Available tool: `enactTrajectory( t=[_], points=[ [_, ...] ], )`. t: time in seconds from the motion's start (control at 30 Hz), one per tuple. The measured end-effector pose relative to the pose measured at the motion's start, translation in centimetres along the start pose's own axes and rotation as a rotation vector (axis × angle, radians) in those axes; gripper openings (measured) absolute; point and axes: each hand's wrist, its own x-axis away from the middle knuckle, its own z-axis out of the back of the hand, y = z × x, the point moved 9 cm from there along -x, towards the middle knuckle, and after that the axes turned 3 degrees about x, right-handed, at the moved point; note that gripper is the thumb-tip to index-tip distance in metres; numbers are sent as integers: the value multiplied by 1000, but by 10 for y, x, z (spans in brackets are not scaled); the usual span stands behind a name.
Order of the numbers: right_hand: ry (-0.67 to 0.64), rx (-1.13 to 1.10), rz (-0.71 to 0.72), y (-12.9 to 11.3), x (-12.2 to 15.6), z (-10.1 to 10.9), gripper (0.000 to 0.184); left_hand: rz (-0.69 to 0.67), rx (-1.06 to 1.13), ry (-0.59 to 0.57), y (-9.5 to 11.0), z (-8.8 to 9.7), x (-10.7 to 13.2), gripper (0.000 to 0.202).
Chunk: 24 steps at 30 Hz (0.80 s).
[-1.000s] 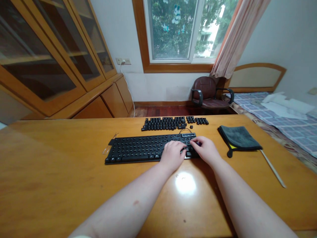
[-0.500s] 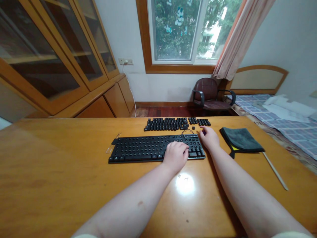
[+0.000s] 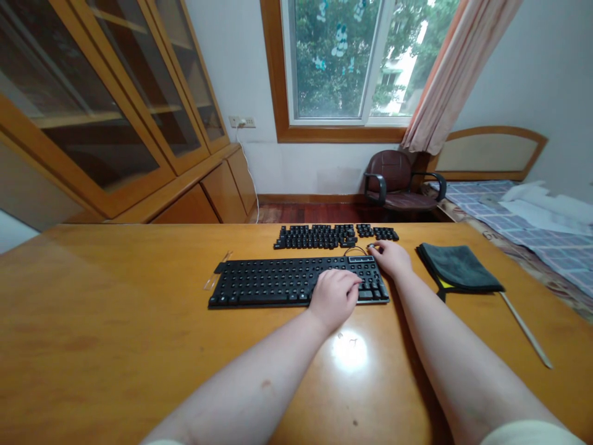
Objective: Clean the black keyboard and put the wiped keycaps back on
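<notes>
A black keyboard [image 3: 278,281] lies across the middle of the wooden table [image 3: 115,309]. Behind it, rows of loose black keycaps [image 3: 319,237] are laid out. My left hand [image 3: 333,295] rests on the keyboard's right part with its fingers curled down onto the keys. My right hand [image 3: 393,256] is at the keyboard's far right corner, beside a thin wire loop [image 3: 354,249]. Its fingertips are pinched together around something small that I cannot make out.
A folded dark grey cloth [image 3: 458,267] lies right of the keyboard, with a thin pale stick [image 3: 525,330] beyond it. A clear plastic strip [image 3: 217,279] sits at the keyboard's left end. Behind the table are a brown chair [image 3: 393,182], a bed [image 3: 532,216] and glass-door cabinets [image 3: 115,123].
My right hand has left the keyboard's right-hand keys and moved back to its far corner near the loose keycaps. My left hand stayed on the keyboard. The loose keycap near the wire loop no longer shows.
</notes>
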Motion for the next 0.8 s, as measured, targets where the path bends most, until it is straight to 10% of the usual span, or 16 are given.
enactTrajectory(
  t=[0.17, 0.37, 0.6, 0.8],
  points=[
    [150, -412, -229, 36, 18, 9, 46, -91, 32, 9, 7, -1, 1, 19],
    [203, -442, -300, 20, 62, 20, 45, -32, 21, 37, 0, -1, 0, 18],
    [239, -322, 471, -99, 99, 60, 28, 58, 87, 106, -16, 3, -1, 26],
    [227, -343, 588, -108, 103, 55, 20, 179, 277, 204, -36, 8, -1, 21]
  ],
)
